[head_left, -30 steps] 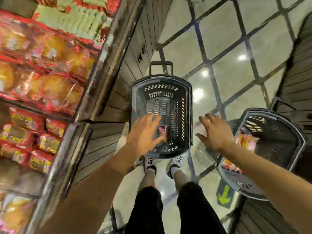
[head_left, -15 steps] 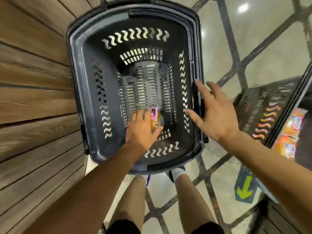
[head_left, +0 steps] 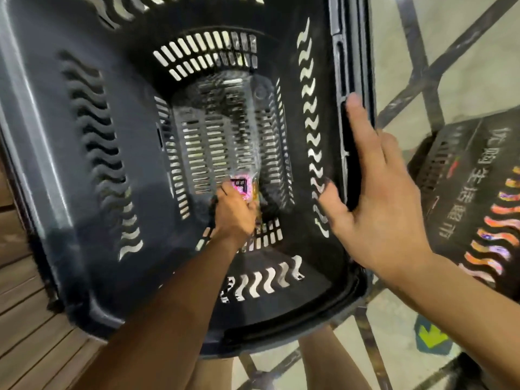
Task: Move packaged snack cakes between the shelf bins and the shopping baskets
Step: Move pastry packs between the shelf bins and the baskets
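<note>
A dark grey shopping basket (head_left: pixel 50 153) fills most of the view, seen from above. Deep inside it, my left hand (head_left: pixel 235 212) grips a small snack cake packet (head_left: pixel 242 188) with a pink and black label, down at the slotted floor. My right hand (head_left: pixel 374 198) is spread with straight fingers, which lie against the basket's right rim. A second basket (head_left: pixel 461 175) stands at the right, with bright packets showing through its wavy side slots.
Wooden slat panelling (head_left: pixel 25 327) runs down the left, right beside the basket. The shiny tiled floor (head_left: pixel 450 52) with dark lines lies to the upper right. A green arrow sticker (head_left: pixel 430 337) marks the floor at the lower right. My bare legs (head_left: pixel 334 364) stand below the basket.
The view has dropped much closer into the basket. My left hand has gone deeper and its fingers have curled round the packet. My right hand has moved onto the right rim.
</note>
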